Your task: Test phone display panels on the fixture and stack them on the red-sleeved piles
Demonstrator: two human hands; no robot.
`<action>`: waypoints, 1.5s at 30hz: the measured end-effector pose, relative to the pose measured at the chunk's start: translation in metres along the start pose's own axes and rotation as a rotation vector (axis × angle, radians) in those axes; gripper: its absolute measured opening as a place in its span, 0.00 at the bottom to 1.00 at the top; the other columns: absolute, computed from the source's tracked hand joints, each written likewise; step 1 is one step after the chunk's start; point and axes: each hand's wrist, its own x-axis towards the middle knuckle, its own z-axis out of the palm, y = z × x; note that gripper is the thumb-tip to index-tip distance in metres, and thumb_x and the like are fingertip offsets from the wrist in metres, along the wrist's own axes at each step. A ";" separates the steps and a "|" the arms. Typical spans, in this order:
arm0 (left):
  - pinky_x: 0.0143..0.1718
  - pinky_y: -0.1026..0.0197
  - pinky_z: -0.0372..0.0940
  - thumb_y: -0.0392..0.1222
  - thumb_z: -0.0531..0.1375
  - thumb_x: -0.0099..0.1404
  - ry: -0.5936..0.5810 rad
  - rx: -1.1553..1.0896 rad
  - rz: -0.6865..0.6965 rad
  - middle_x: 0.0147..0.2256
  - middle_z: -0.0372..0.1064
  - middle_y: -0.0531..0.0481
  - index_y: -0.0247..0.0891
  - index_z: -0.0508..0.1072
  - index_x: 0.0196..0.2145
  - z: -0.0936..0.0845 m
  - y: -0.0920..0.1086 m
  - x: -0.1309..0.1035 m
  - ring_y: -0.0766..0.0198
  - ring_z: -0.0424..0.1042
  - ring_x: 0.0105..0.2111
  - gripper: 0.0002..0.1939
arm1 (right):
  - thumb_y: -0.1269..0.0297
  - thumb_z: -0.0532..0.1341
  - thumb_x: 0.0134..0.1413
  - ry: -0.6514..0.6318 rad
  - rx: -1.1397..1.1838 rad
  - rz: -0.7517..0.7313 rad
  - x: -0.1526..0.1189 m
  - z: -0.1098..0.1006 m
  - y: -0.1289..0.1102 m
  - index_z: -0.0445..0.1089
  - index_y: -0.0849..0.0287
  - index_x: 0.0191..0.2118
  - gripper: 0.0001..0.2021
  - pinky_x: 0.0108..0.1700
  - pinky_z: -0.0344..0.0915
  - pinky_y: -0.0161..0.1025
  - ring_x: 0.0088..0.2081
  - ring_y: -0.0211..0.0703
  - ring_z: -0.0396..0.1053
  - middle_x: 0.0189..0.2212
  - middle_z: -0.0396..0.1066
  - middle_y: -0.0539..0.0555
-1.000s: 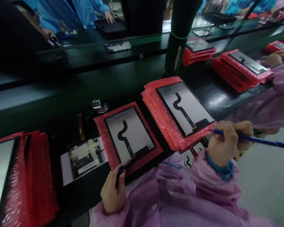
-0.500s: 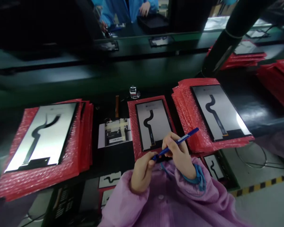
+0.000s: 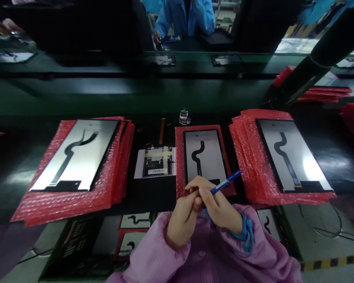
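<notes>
My right hand point(image 3: 221, 206) is closed round a blue pen point(image 3: 226, 182), its end sticking up to the right. Against it my left hand point(image 3: 181, 220) is closed, fingers meeting the right hand's at the pen's lower end. The blue pen cap in the left fingers is now hidden. Just beyond my hands lies a display panel point(image 3: 210, 153) with a black flex cable point(image 3: 196, 155), resting on a red bubble-wrap bag point(image 3: 179, 157). The right hand covers part of the panel's near end.
Stacks of red bags bear a left panel point(image 3: 84, 157) and a right panel point(image 3: 295, 153). Between stand a taped circuit part point(image 3: 157, 161), an orange strip point(image 3: 162, 131) and a small metal counter point(image 3: 184, 116). A dark green post point(image 3: 309, 67) rises right. A co-worker in blue point(image 3: 185, 17) sits opposite.
The view has shifted, so the bench things appear farther right. My hands have come closer together, and the pen's lower end and the cap have gone out of sight between the fingers.
</notes>
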 end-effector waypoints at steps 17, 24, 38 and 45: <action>0.28 0.63 0.65 0.54 0.54 0.67 0.474 0.547 -0.169 0.22 0.72 0.53 0.41 0.70 0.36 -0.053 -0.064 0.029 0.62 0.72 0.22 0.15 | 0.53 0.50 0.69 0.578 -0.669 0.279 0.084 -0.090 0.082 0.59 0.74 0.66 0.31 0.71 0.52 0.57 0.69 0.60 0.56 0.65 0.60 0.75; 0.30 0.61 0.66 0.57 0.51 0.68 0.459 0.587 -0.140 0.23 0.73 0.52 0.42 0.69 0.36 -0.052 -0.075 0.024 0.58 0.75 0.25 0.17 | 0.55 0.47 0.70 0.620 -0.785 0.263 0.095 -0.106 0.111 0.57 0.78 0.67 0.32 0.72 0.50 0.55 0.71 0.60 0.53 0.68 0.56 0.75; 0.28 0.61 0.66 0.58 0.51 0.69 0.454 0.596 -0.130 0.23 0.74 0.53 0.42 0.69 0.38 -0.055 -0.076 0.023 0.61 0.73 0.21 0.18 | 0.47 0.43 0.72 0.552 -1.008 0.238 0.072 -0.143 0.117 0.60 0.81 0.66 0.38 0.74 0.47 0.55 0.71 0.62 0.53 0.67 0.57 0.76; 0.25 0.64 0.66 0.56 0.52 0.69 0.458 0.574 -0.131 0.23 0.73 0.53 0.41 0.70 0.38 -0.054 -0.074 0.023 0.63 0.72 0.20 0.17 | 0.46 0.43 0.71 0.522 -1.113 0.232 0.059 -0.171 0.118 0.59 0.81 0.66 0.39 0.73 0.48 0.59 0.71 0.65 0.53 0.68 0.56 0.77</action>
